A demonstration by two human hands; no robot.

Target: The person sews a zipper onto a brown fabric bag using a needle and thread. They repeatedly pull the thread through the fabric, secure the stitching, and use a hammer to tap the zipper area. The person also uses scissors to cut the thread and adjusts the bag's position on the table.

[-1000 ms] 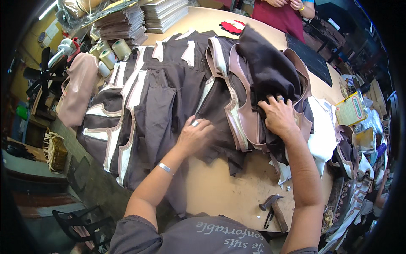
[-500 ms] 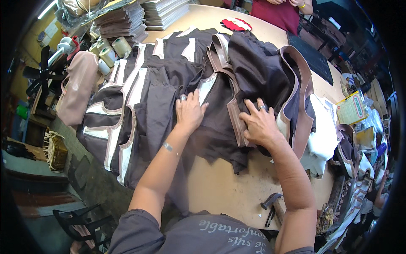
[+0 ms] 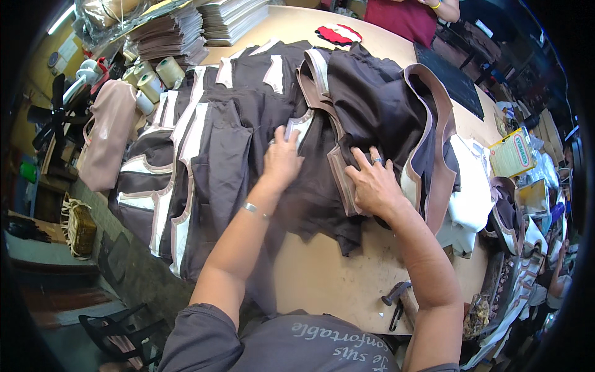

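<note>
Dark brown lining cloth pieces (image 3: 217,139) edged with pinkish-tan leather and white backing strips lie overlapped across the table. Among them, my left hand (image 3: 282,162) rests with fingers apart on the dark cloth, fingertips beside a white patch (image 3: 299,126). To its right, my right hand (image 3: 375,185) is spread over a larger dark piece, an unfinished bag by its look (image 3: 372,93), near a folded tan edge (image 3: 342,180). A wide tan leather band (image 3: 443,124) curves up along that piece's right side. Nothing shows gripped in either hand.
A hammer (image 3: 396,292) lies at the table's near edge (image 3: 334,285). White pieces (image 3: 468,186) and a yellow-green box (image 3: 513,155) are at right. Thread cones (image 3: 150,85), stacked sheets (image 3: 232,22) and a tan bag (image 3: 110,133) stand left. A person in red (image 3: 403,18) is across the table.
My left hand has shifted slightly right over the cloth, toward the white patch. My right hand's fingers look straighter, in nearly the same place. The whole view has shifted a little.
</note>
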